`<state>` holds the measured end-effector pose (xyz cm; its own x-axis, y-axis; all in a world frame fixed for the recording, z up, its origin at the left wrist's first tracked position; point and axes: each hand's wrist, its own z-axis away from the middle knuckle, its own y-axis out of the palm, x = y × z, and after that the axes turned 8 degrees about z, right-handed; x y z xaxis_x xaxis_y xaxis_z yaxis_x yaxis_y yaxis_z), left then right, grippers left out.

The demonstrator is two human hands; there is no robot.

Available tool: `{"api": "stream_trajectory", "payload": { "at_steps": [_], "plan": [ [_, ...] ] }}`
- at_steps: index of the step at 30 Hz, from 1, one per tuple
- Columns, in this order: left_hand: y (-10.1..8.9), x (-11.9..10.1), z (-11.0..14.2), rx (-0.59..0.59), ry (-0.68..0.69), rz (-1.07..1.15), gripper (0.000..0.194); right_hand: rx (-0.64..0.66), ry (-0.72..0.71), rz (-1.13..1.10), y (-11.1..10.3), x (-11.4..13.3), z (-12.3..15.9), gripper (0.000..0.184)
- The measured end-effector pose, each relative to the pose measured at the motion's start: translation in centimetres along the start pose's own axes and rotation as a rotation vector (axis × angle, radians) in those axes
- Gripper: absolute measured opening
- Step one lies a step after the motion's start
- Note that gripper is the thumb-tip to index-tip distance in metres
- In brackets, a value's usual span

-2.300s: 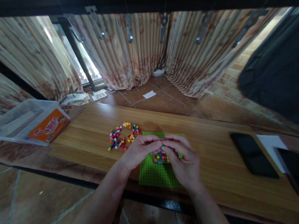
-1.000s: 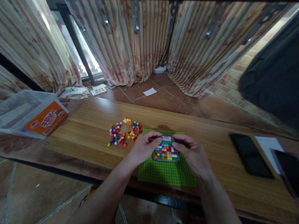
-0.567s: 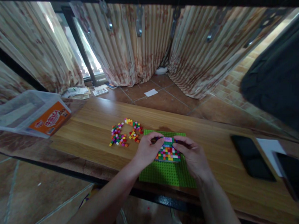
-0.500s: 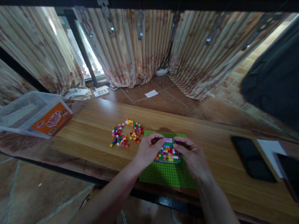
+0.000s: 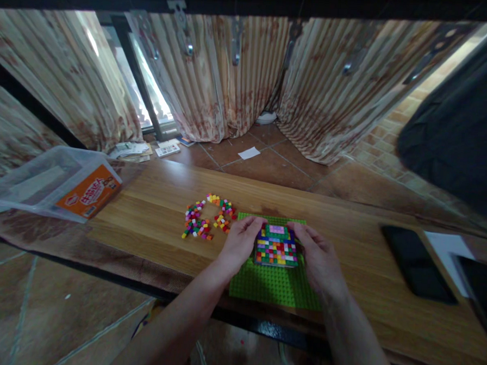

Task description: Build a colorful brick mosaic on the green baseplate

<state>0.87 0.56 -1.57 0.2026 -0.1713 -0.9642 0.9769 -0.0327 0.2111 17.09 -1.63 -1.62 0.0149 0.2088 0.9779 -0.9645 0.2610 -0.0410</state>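
Note:
A block of many-coloured toy bricks (image 5: 277, 250) stands on the green baseplate (image 5: 270, 287); pink bricks show along its far edge. My left hand (image 5: 243, 238) grips its left side, thumb and fingers close together by the far left corner. On the opposite side, my right hand (image 5: 315, 254) holds the far right corner, with its fingertips partly hidden behind the bricks. The top of the brick block is uncovered between the two hands.
Loose small bricks (image 5: 196, 223) lie scattered left of the baseplate on the wooden table (image 5: 152, 210). A clear plastic box (image 5: 44, 166) with an orange label stands at the far left. To the right are a black phone (image 5: 419, 262), white paper (image 5: 447, 253) and another dark device (image 5: 478, 287).
Both hands have drawn slightly apart, from the top of the brick block to its sides, uncovering more of its far part. The view has shifted a little.

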Motion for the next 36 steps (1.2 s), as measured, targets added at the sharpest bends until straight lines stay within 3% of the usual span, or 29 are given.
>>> {"api": "stream_trajectory", "payload": {
  "at_steps": [6,15,20,24,31,33,36],
  "plan": [
    [0.1,0.9,0.0,0.101,0.085,-0.126,0.022,0.028,-0.022,0.172,0.1,-0.4,0.0,0.05],
    [0.7,1.0,-0.2,0.1,0.081,-0.14,0.023,0.009,-0.019,0.314,-0.9,-0.9,-0.1,0.045],
    [0.7,0.7,0.0,0.056,0.151,-0.257,0.024,-0.014,-0.028,0.363,-0.8,-0.3,0.0,0.043],
    [-1.6,-0.5,-0.5,-0.042,0.236,-0.35,0.023,-0.021,-0.003,0.36,-0.6,0.4,0.3,0.043],
    [-9.1,-3.0,-2.0,-0.171,0.221,-0.8,0.024,-0.041,0.009,0.398,-0.9,-0.1,-0.1,0.046],
    [-9.9,-3.1,-1.8,-0.094,0.249,-0.9,0.025,-0.023,0.005,0.386,-0.9,-0.2,-0.3,0.047],
    [-9.6,-2.9,-1.2,0.028,0.329,-1.009,0.028,-0.008,0.01,0.35,-0.8,-0.1,-0.2,0.048]
  ]
}}
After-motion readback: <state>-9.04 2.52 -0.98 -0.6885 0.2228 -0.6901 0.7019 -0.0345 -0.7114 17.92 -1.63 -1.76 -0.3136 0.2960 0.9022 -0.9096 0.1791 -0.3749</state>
